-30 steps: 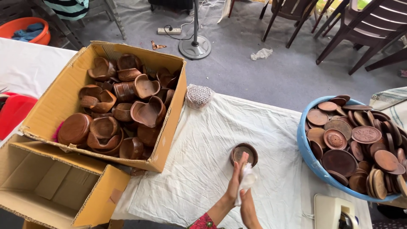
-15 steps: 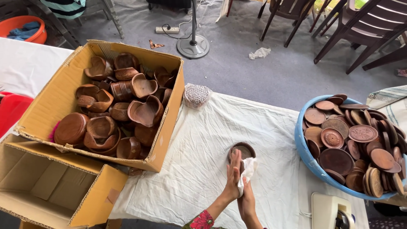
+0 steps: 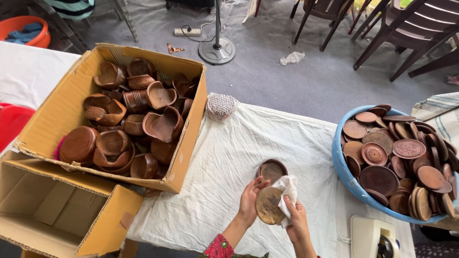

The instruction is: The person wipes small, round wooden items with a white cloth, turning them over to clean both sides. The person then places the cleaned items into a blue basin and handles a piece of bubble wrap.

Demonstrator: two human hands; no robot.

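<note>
We see the left hand clasped on the left rim of a round brown disc, fingers curled over its upper edge, holding it tilted above the white cloth-covered table near its front edge. The right hand is closed on a white rag, pressing it against the disc's right side. Just behind the disc, a second brown lid lies flat on the cloth. A blue tub of similar lids sits at the table's right edge; a cardboard box of brown bowls stands at the left.
</note>
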